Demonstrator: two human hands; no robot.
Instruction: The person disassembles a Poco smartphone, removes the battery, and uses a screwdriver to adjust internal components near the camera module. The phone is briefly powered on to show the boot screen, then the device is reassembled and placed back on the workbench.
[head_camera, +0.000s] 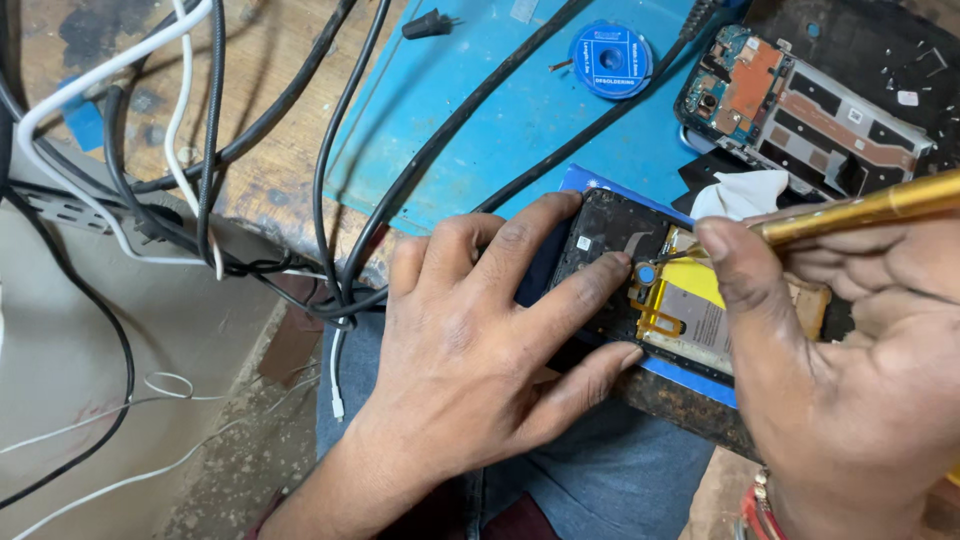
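The left hand (480, 330) lies flat with spread fingers on an opened black smartphone with its back cover removed (640, 285). The fingertips press on the dark plastic frame of the phone, so the hand pins it down rather than closing around it. The phone rests at the front edge of a worn wooden workbench (255, 185), on a glossy blue flat box (690, 378), just above the person's lap in blue denim. Inside the phone there is a rectangular battery with a yellow and grey label (695, 305) and thin yellow flex strips beside it.

The right hand (850, 370) is curled, and the thumb and fingers pinch a slim gold-coloured metal tool with a knurled shaft (860, 210). The dark tip of the tool touches the inside of the phone near the top of the battery.

Further back lies a smooth blue mat (500, 110) with stains, and on it a round blue spool of desoldering braid (611, 59). A second disassembled phone with bare circuit boards (800, 105) lies at the right. Several black and white cables (200, 150) hang over the left edge of the bench.
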